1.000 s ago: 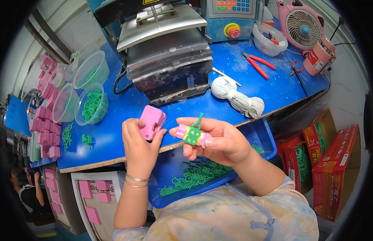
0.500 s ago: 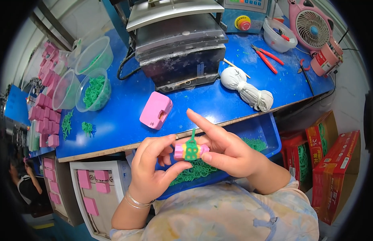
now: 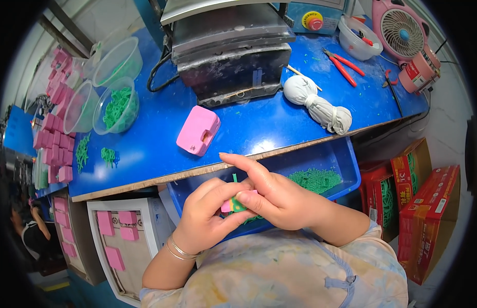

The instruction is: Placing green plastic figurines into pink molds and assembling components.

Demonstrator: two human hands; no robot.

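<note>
Over the blue bin, my left hand (image 3: 202, 208) has its fingers and thumb curled around a small pink, yellow and green molded piece (image 3: 237, 206). A thin green strand sticks up from the piece. My right hand (image 3: 277, 197) presses its thumb down on the piece from the other side, its index finger stretched out to the left. Both hands cover most of the piece. Beyond them, a pink block with a notch (image 3: 198, 131) lies on the blue table (image 3: 146, 149). Green rubbery pieces (image 3: 315, 179) fill part of the blue bin (image 3: 351, 172).
A dark press machine (image 3: 233, 72) stands at the back. A tied white cloth bundle (image 3: 318, 105), red-handled pliers (image 3: 345, 69) and a pink fan (image 3: 403, 33) are on the right. Plastic tubs (image 3: 115, 105) and stacked pink blocks (image 3: 56, 141) stand left; red cartons (image 3: 428, 220) lower right.
My hands have closed in over the molded piece, with the right thumb now across it and the right hand shifted left. The piece was plainly visible before. The view has shifted slightly.
</note>
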